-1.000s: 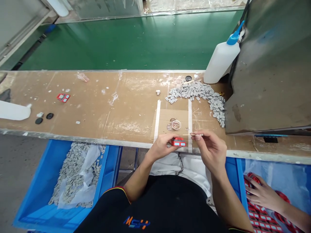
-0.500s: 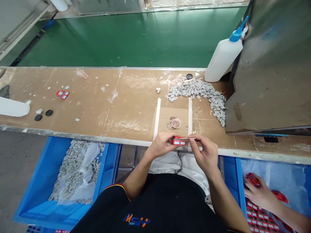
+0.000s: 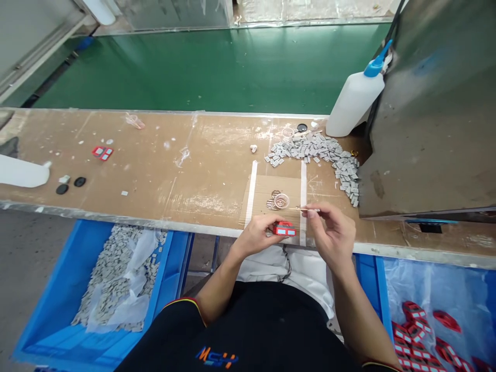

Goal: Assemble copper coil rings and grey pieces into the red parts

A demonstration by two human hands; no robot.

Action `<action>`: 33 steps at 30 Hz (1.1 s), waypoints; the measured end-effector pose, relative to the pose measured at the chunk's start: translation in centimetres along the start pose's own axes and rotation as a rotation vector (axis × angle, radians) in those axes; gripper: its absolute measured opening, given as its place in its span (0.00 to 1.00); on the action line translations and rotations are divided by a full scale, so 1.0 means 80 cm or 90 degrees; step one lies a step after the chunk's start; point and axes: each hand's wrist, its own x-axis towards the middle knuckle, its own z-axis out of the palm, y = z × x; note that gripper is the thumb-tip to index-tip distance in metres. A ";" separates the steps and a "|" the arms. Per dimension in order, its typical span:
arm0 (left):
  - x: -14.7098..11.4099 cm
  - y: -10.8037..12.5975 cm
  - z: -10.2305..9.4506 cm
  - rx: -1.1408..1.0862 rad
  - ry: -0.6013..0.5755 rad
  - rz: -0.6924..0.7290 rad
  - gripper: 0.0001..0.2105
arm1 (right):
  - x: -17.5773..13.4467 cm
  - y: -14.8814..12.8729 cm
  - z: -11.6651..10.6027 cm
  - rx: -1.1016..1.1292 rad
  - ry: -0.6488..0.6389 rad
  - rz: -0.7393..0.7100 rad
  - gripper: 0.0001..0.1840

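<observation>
In my left hand I grip a small red plastic part with two pale rectangles on its near side. My right hand pinches a thin wooden stick, whose tip points left over the cardboard, apart from the red part. Just beyond them stands a small clear cup with a little brownish stuff inside. The cup rests on a cardboard piece held between two white tape strips, with dark smears beside it.
Small grey pieces are heaped at the back right, by a white squeeze bottle and a metal box. Blue crates flank me: grey pieces in the left crate, red parts in the right crate. A green belt lies beyond.
My right hand has drawn the stick away from the red part, up and toward the cup. Another person's hand has left the right crate, and a red part lies there.
</observation>
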 end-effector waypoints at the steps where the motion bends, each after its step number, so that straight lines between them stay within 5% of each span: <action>1: 0.000 0.000 0.000 -0.009 0.002 -0.008 0.13 | 0.006 0.004 0.007 -0.002 -0.002 0.001 0.08; 7: -0.003 0.001 -0.003 -0.046 -0.002 -0.032 0.16 | 0.029 0.026 0.036 0.001 -0.128 -0.033 0.10; 10: -0.004 0.001 -0.004 -0.046 -0.004 -0.025 0.16 | 0.057 0.037 0.020 -0.018 -0.100 -0.038 0.16; 13: -0.003 0.001 -0.004 -0.043 -0.005 -0.011 0.15 | 0.107 0.061 0.009 -0.122 -0.056 -0.008 0.08; 17: -0.002 0.000 -0.004 -0.067 -0.002 -0.010 0.14 | 0.162 0.097 0.020 -0.261 -0.058 -0.003 0.00; 20: -0.003 0.001 -0.004 -0.069 0.003 -0.011 0.14 | 0.176 0.108 0.026 -0.267 -0.078 -0.002 0.05; 25: -0.003 -0.001 -0.006 -0.016 0.001 0.044 0.15 | 0.156 0.093 -0.006 -0.149 -0.085 0.034 0.05; 30: -0.002 -0.008 -0.006 -0.029 -0.047 0.111 0.21 | 0.078 0.042 -0.037 -0.040 -0.084 0.061 0.07; 33: -0.003 -0.009 -0.005 -0.086 -0.059 0.066 0.22 | 0.027 0.014 -0.038 -0.009 -0.157 0.065 0.07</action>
